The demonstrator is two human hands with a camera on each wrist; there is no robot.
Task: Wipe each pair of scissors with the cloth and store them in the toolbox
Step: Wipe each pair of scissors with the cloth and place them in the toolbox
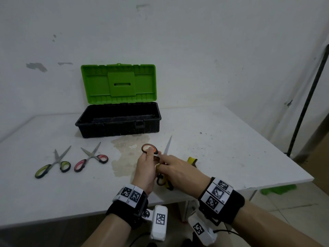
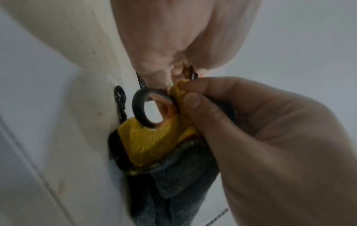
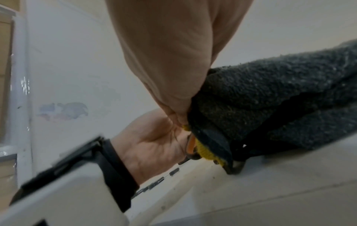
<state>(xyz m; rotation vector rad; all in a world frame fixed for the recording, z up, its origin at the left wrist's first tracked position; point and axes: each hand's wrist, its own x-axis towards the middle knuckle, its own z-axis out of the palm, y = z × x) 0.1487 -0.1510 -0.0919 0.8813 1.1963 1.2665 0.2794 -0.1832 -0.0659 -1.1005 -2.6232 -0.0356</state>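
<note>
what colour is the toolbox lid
Bright green, over a black base; the toolbox lid shows best in the head view.

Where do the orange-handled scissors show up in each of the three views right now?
Head: orange-handled scissors at centre, handle ring in the left hand, blade pointing up to the right.
Left wrist: dark handle ring with orange lining at centre, against the yellow-and-grey cloth.
Right wrist: only an orange sliver of handle at lower centre, beside the cloth.
Shared landmark: the cloth, pinched by the right hand.

You have three pairs of scissors: orange-handled (image 1: 150, 148), red-handled (image 1: 91, 158), green-handled (image 1: 53, 164); one cloth (image 2: 154, 137); one toolbox (image 1: 118, 120).
</note>
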